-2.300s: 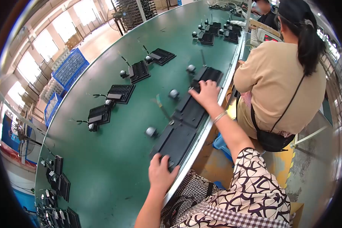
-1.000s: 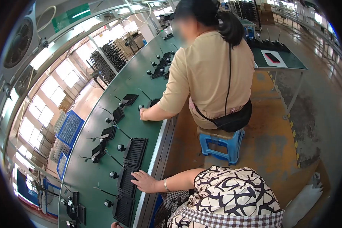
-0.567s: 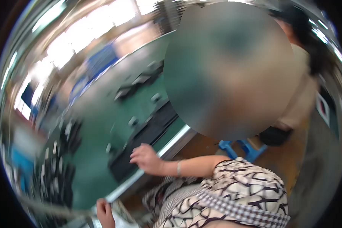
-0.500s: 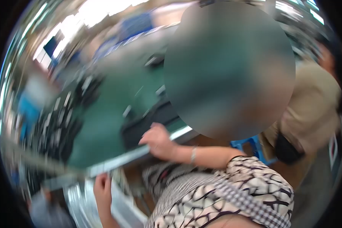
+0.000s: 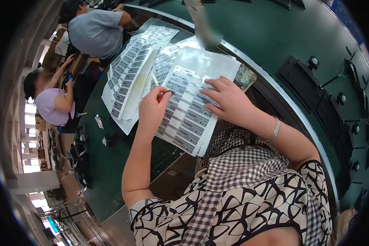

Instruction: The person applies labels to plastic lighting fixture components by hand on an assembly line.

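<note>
A sheet of printed barcode labels lies on a stack of white paper in front of me, with bare strips down its middle. My left hand is at the sheet's left side, thumb and fingertips pinched together; whatever they hold is too small to make out. Spread over the sheet's right part, my right hand presses its fingers on the labels. Beside them on the left, more label sheets lie in an uneven, overlapping pile, some edges curled up.
A green-topped bench carries the papers. Black ribbed parts with cables and small round pieces lie on the right-hand bench, behind a metal edge. A pale post rises behind the sheets. Two people sit at the left.
The view has turned from the blurred green bench to the label sheets. Both hands, earlier apart near the bench edge, are now on the sheet.
</note>
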Available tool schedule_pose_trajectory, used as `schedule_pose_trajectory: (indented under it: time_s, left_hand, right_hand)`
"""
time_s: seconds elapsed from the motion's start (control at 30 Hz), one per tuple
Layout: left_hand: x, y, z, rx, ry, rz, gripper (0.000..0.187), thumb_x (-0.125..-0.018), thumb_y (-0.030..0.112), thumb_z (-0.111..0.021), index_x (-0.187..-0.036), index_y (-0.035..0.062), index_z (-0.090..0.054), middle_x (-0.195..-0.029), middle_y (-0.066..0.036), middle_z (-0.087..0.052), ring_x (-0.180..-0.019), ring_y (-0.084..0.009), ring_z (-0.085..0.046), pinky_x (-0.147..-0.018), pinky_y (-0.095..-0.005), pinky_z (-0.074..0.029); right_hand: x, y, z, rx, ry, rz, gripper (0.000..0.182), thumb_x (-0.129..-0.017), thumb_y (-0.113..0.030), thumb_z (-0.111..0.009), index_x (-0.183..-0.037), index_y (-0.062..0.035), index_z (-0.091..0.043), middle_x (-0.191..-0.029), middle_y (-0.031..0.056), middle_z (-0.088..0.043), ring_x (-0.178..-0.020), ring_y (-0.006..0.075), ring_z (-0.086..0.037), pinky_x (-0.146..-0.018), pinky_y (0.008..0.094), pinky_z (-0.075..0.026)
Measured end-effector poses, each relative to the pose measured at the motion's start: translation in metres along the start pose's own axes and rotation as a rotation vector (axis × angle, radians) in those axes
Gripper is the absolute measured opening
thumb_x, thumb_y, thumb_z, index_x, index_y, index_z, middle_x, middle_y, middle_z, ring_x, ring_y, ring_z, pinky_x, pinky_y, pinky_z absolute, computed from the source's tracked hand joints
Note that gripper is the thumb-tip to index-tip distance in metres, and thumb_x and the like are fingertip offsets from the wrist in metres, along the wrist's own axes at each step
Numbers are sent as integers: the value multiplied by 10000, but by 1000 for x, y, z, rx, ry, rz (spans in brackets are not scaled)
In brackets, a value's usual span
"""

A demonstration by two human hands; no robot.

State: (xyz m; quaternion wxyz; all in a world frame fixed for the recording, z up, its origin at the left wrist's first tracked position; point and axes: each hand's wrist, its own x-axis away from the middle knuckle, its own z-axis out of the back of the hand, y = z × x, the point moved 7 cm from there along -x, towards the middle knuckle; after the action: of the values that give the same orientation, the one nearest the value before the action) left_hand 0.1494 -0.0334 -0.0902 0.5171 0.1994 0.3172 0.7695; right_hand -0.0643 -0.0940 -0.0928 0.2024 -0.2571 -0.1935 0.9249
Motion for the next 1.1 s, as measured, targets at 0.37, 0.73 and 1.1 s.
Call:
schedule_pose_trajectory:
  time_s: [0.37, 0.73, 1.1]
  left_hand:
    - [-49, -11, -13, -252, 96, -116, 318, -892, 296, -658, -1091, 47, -653, -857, -115, -591, -795, -266, -607, -743, -372, -486]
    - [-68, -17, -9, -259, 103, -63, 217, -914, 197, -629, -1068, 48, -668, -825, -100, -673, -748, -215, -642, -699, -335, -496]
    - [-96, -13, -18, -473, 17, -163, 189, -896, 239, -651, -959, 62, -632, -801, -94, -678, -740, -276, -654, -674, -370, -495]
  right_hand:
    - [-58, 53, -29, 134, -242, 29, 657, -809, -451, -707, -1345, -106, -549, -1456, 203, -421, -1411, 390, -306, -1166, 567, -200]
    - [-88, 21, -47, 19, -34, 17, 507, -833, -407, -675, -1216, -77, -640, -1240, 196, -579, -1214, 330, -506, -1085, 483, -341]
    - [-76, 24, -62, 135, -49, 65, 589, -843, -479, -635, -1304, -115, -602, -1334, 229, -501, -1330, 359, -397, -1152, 531, -242]
